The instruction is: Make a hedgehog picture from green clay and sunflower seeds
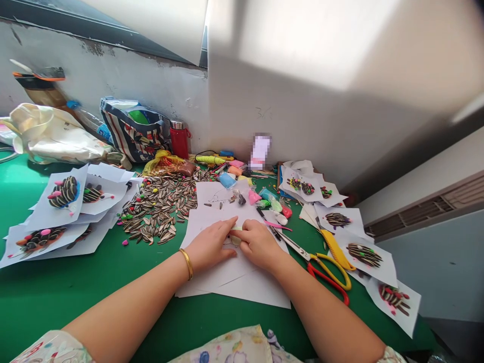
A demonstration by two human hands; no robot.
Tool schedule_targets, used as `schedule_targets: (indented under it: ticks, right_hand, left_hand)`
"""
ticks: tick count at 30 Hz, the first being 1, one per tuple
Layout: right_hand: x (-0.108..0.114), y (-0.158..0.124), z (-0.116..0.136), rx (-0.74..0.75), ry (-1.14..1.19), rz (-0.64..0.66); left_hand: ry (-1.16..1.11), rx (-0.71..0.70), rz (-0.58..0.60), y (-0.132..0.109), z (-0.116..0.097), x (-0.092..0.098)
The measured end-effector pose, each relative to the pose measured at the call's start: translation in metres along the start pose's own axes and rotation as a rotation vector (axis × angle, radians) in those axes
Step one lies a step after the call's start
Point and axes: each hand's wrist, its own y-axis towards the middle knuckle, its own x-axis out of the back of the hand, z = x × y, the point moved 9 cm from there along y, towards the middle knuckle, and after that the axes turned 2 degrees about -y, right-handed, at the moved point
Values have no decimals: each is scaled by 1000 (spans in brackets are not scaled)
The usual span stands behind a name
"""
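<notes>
A stack of white paper lies in front of me on the green table. My left hand rests on it with fingers stretched out, and a gold bangle circles that wrist. My right hand meets it from the other side, its index finger extended and the others curled in. Between the fingertips a small piece of pale modelling clay is pressed on the top sheet, partly hidden by the fingers. Just beyond the hands, several dark seeds lie on a sheet with a line drawing.
Loose sunflower seeds spread left of the paper. Coloured clay lumps, a black pen and scissors lie right. Seed-decorated sheets pile at left, more sheets at right. Bags and a red bottle stand behind.
</notes>
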Motion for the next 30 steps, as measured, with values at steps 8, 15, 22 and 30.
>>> schedule_targets:
  ticks: [8,15,22,30]
  right_hand:
    - [-2,-6,3,59,-39,45]
    - [6,-10,7,60,-33,61]
    - [2,-11,12,87,-24,95]
    - [4,-13,7,97,-6,79]
  left_hand:
    - [-6,-9,-1,-1,-1,0]
    - [-4,5,2,-1,-1,1]
    - [5,-1,4,0,-1,0]
    - [17,16,18,-1,0,-1]
